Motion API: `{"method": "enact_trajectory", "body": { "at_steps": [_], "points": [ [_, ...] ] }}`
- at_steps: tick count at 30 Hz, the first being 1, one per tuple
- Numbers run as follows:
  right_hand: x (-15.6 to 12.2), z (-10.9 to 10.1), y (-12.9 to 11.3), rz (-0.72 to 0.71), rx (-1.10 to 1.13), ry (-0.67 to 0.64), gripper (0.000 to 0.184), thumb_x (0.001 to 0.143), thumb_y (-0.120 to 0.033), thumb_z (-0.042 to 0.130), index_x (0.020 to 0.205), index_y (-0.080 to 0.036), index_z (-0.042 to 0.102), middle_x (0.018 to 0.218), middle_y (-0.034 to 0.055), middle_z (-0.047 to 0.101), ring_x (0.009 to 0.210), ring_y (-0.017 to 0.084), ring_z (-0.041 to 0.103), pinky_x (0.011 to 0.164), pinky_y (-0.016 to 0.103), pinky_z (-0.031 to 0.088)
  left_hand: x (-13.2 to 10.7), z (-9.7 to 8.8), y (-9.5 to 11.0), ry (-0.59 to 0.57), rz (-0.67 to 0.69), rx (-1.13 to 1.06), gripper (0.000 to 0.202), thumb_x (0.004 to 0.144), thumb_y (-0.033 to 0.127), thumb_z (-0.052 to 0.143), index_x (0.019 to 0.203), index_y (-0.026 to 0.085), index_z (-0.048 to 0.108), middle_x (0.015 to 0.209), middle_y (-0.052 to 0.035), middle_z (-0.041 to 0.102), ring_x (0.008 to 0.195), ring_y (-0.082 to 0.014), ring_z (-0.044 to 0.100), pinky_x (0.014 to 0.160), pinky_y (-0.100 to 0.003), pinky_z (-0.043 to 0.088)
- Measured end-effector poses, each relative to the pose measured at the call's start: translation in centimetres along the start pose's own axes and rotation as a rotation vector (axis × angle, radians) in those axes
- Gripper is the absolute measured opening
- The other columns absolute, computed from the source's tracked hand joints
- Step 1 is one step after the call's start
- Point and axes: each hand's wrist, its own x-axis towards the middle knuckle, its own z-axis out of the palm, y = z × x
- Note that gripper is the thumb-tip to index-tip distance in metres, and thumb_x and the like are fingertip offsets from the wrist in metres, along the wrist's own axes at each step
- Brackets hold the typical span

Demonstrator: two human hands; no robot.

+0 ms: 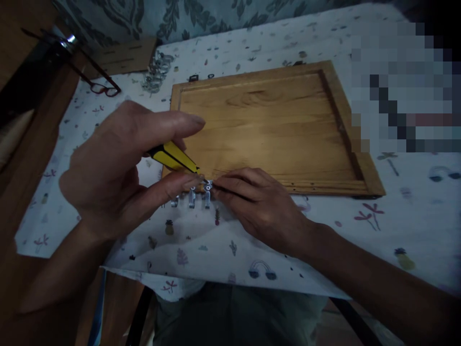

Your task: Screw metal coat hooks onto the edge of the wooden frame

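Observation:
My left hand [111,158] is wrapped around a yellow and black screwdriver [173,157], its thumb and a finger stretched along either side. The screwdriver slants down to the right, its tip at the screw of a small metal hook [208,194] on the near edge of a framed wooden board [266,129]. Closed fingers of my right hand [262,206] pinch at that hook from the right. Just left of it, another metal hook [192,198] carries a screw, and a third hook [175,201] is partly covered by my left fingers.
A pile of metal hooks [156,72] lies at the back left beside a piece of cardboard [120,57]. Eyeglasses [104,89] rest at the table's left. A patterned white cloth [230,259] covers the table. A pixelated area hides the upper right.

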Motion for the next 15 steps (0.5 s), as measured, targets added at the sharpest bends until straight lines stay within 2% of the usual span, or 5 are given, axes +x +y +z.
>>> {"method": "enact_trajectory", "body": {
  "at_steps": [3,7,9,12,15],
  "points": [
    [0.0,0.1,0.0,-0.006,0.002,0.001,0.021,0.096,-0.011,0.05,0.103,-0.009,0.069,0.112,0.01,0.072,0.101,0.024,0.059,0.081,0.04,0.054,0.1,0.1,0.5,-0.043,-0.019,0.048,0.044,0.076,0.03,0.08,0.117,0.022,0.064,0.102,-0.0026,0.075,0.075,-0.015,0.067,0.068,-0.033,0.056],
    [0.0,0.2,0.0,-0.005,0.003,-0.001,0.023,0.096,-0.01,0.048,0.104,-0.009,0.069,0.112,0.0104,0.072,0.102,0.025,0.059,0.082,0.041,0.054,0.0,0.0,1.4,-0.052,-0.138,-0.025,0.042,0.081,0.024,0.075,0.122,0.023,0.064,0.111,-0.0016,0.073,0.083,-0.0153,0.07,0.073,-0.033,0.058],
    [-0.1,0.2,0.0,-0.006,0.0,-0.001,0.022,0.096,-0.01,0.049,0.104,-0.009,0.07,0.112,0.0105,0.072,0.102,0.025,0.059,0.082,0.041,0.054,-0.3,-0.1,1.4,-0.05,-0.141,-0.07,0.047,0.081,0.019,0.075,0.126,0.024,0.063,0.108,-0.0021,0.073,0.085,-0.0158,0.07,0.075,-0.032,0.059],
    [0.0,0.1,0.0,0.001,0.001,-0.017,0.023,0.096,-0.01,0.048,0.103,-0.01,0.07,0.112,0.0102,0.072,0.102,0.024,0.059,0.081,0.04,0.054,-0.7,0.0,0.9,-0.029,-0.159,-0.153,0.054,0.077,0.013,0.077,0.129,0.023,0.062,0.098,-0.0043,0.071,0.082,-0.0174,0.071,0.069,-0.032,0.06],
    [0.0,0.1,0.0,0.006,0.008,-0.004,0.021,0.096,-0.011,0.049,0.101,-0.01,0.07,0.111,0.0095,0.073,0.101,0.024,0.06,0.081,0.04,0.054,-0.7,0.1,0.8,-0.027,-0.217,-0.168,0.049,0.079,0.014,0.075,0.126,0.021,0.064,0.096,-0.0067,0.07,0.082,-0.0201,0.072,0.067,-0.034,0.061]
  ]
}}
